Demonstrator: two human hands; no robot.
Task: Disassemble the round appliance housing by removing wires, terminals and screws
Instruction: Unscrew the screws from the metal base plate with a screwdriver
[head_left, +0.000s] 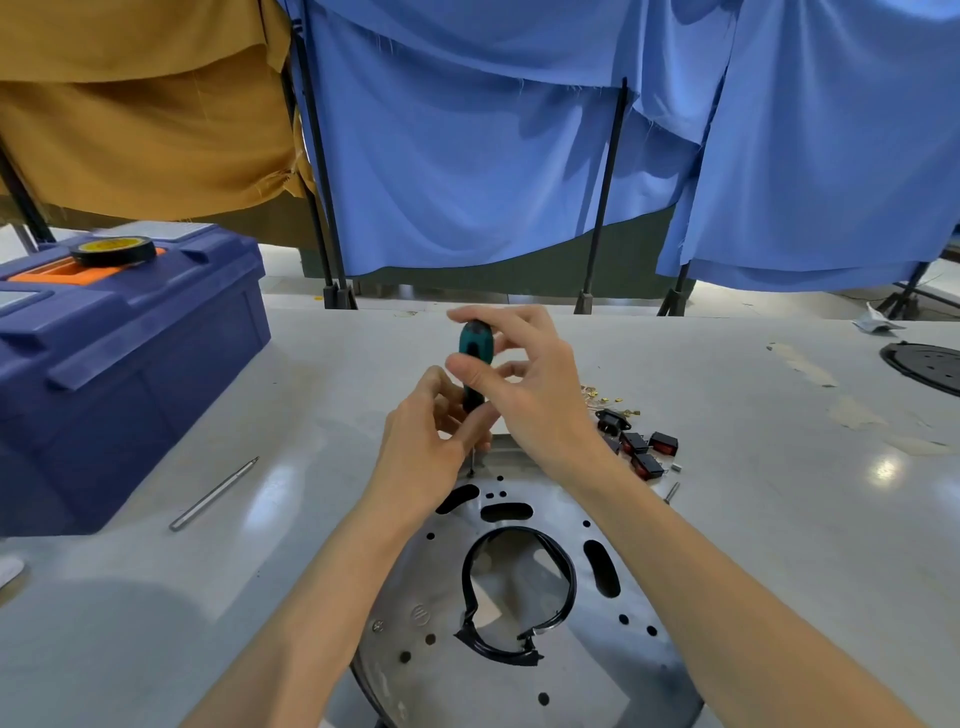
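Closest to the person lies the round shiny metal housing plate (431, 582), flat on the pale grey desk (779, 519), with a bent black rubber ring (570, 577) sitting loose in its middle hole. Both arms reach over it to the far edge. There the left hand (431, 431) pinches the thin lower end of the green and black screwdriver (475, 343) with curled fingers, and the right hand (530, 395) holds the fat handle with its thumb and fingertips. The tip seems to stand in a small screw at the rim, but the screw is too tiny to see well. To do this step well, the tool should probably stay straight up and be pushed down while it turns, so it does not slip out. The left hand is very near the tip and could get poked. One more screw (378, 626) shows on the near left part of the plate. Just beside the right wrist lie small black and red switches (644, 447) and little gold terminals (605, 397), which a sleeve or arm could knock. Off to the left rest a thin metal rod (215, 493) and a big blue toolbox (130, 364) with a black tape roll (113, 250) on top. Blue cloth (467, 156) hangs behind.
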